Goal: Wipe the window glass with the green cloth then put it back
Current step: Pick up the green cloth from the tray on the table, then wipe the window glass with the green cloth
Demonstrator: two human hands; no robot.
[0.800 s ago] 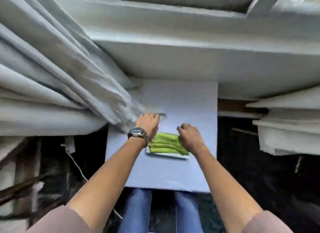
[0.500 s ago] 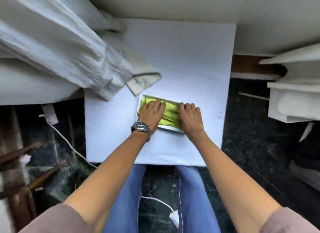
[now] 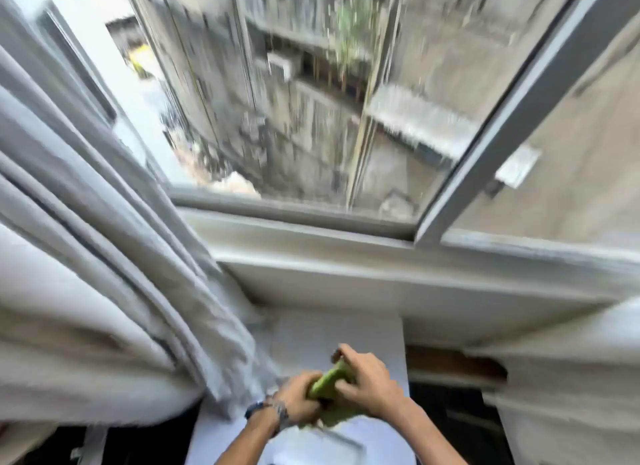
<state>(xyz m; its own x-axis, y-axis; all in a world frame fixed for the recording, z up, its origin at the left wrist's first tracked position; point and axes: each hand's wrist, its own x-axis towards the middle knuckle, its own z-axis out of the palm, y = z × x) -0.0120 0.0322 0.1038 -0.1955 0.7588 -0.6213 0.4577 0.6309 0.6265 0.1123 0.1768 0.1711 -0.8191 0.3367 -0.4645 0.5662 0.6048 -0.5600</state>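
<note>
Green cloth (image 3: 330, 383): lifted off the white tray (image 3: 341, 442) where it lay folded a moment ago, now bunched above the near worktop (image 3: 363, 336). Left hand (image 3: 299, 400) and right hand (image 3: 367, 383): both clenched on it. Window glass (image 3: 294, 101): far, unwiped; curtain (image 3: 104, 274) left. Wiping judged imminent.

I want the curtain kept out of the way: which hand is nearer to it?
The left hand, the one with the watch, sits right beside the curtain hem. The right hand is farther off, across the green cloth both hands grip.
</note>
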